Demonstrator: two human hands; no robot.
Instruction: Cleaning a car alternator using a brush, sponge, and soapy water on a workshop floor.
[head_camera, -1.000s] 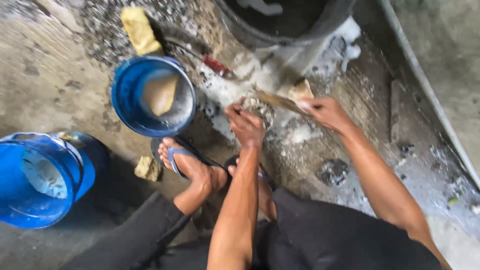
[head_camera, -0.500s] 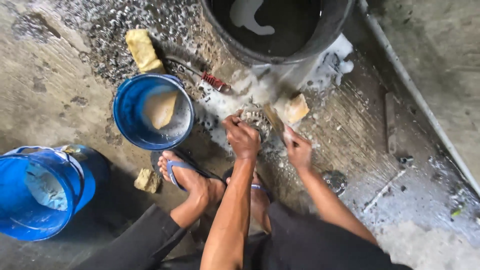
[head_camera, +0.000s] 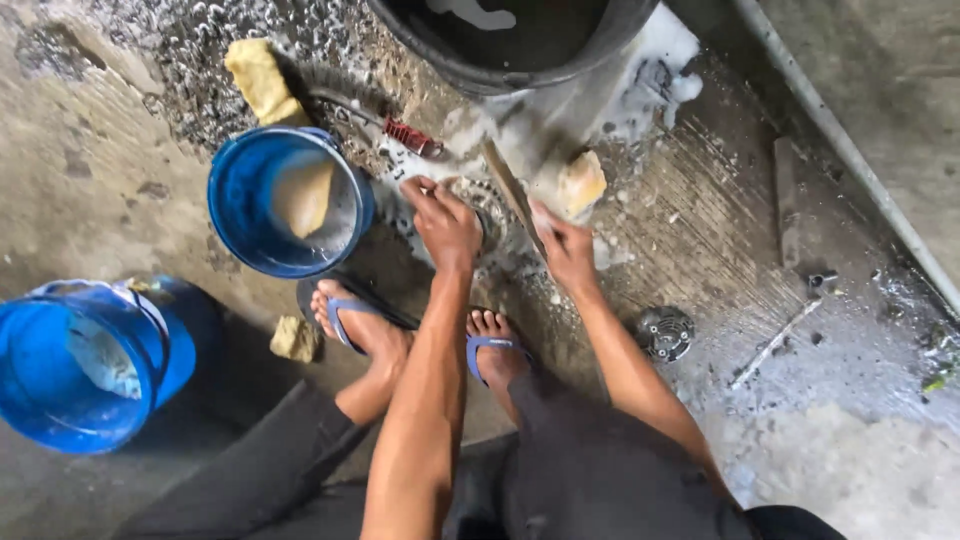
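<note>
Now | L hand (head_camera: 445, 220) fingers on soapy metal part (head_camera: 478, 205) | R hand (head_camera: 565, 250) fingers gripping brush (head_camera: 515, 190)

Bare forearms, no sleeves in sight, and both the left hand (head_camera: 445, 222) and right hand (head_camera: 566, 250) are ungloved. Dark grey trousers (head_camera: 590, 470) cover the legs. On the feet, blue-strapped flip-flops (head_camera: 345, 318) with dark soles, toes showing.

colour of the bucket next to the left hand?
Blue, the small bucket with murky water inside, just beside the left hand. Head view, the only one.
</note>
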